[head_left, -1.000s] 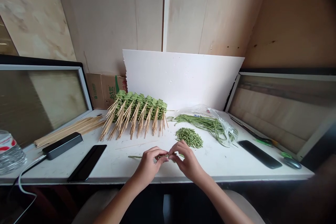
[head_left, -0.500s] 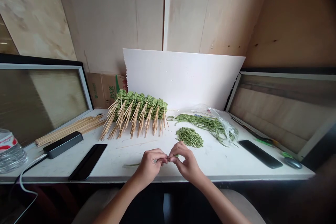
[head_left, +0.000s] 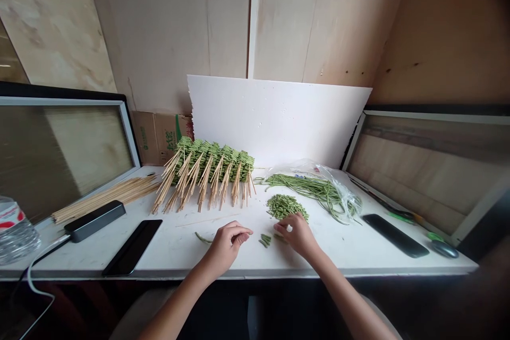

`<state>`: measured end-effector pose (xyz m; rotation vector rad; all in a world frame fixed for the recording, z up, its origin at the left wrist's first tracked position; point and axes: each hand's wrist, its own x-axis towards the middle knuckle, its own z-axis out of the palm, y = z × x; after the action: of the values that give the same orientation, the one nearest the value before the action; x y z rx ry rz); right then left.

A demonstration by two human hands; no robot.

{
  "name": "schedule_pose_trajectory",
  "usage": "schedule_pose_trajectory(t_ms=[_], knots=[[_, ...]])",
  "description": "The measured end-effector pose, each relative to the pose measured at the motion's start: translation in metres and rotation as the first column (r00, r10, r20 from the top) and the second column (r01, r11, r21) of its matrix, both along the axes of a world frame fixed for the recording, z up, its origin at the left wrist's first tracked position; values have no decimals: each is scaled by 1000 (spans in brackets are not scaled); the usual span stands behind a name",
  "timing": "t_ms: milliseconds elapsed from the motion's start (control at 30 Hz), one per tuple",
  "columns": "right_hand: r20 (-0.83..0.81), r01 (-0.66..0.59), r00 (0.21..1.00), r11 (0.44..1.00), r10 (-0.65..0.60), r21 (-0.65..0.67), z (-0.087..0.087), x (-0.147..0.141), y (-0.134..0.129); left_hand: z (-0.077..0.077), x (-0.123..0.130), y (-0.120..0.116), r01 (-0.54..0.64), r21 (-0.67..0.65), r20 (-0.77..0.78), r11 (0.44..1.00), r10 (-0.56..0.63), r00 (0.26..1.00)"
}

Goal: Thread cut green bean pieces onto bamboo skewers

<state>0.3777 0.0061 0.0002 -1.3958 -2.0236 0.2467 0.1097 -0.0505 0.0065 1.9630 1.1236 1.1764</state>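
My left hand is closed in a pinch on a long green bean. The bean's thin tail sticks out to the left of the hand, above the white table. My right hand hovers low over the tabletop, thumb and forefinger curled together in a ring; whatever its fingertips hold is too small to make out. Between the hands lie several short bean pieces, and a little more green shows just under the right fingers. Behind that hand is a heap of cut bean pieces.
Bean-loaded skewers are stacked at the back left, beside loose bamboo sticks. Uncut long beans lie in a clear plastic bag. A phone, a black box, a water bottle and a mouse sit around the edges.
My hands, which met at the fingertips, have parted. The right hand has moved to the right, and the short bean pieces on the table between the hands now show.
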Motion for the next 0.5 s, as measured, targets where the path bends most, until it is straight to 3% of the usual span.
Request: schedule_pose_trajectory(t_ms=[133, 500], knots=[[62, -51, 996, 993, 58, -107, -2, 5, 0, -4, 0, 2, -9, -8, 2, 1000, 9, 1000], [23, -32, 999, 991, 35, -130, 4, 8, -1, -2, -2, 1, 8, -10, -46, 1000, -9, 999]])
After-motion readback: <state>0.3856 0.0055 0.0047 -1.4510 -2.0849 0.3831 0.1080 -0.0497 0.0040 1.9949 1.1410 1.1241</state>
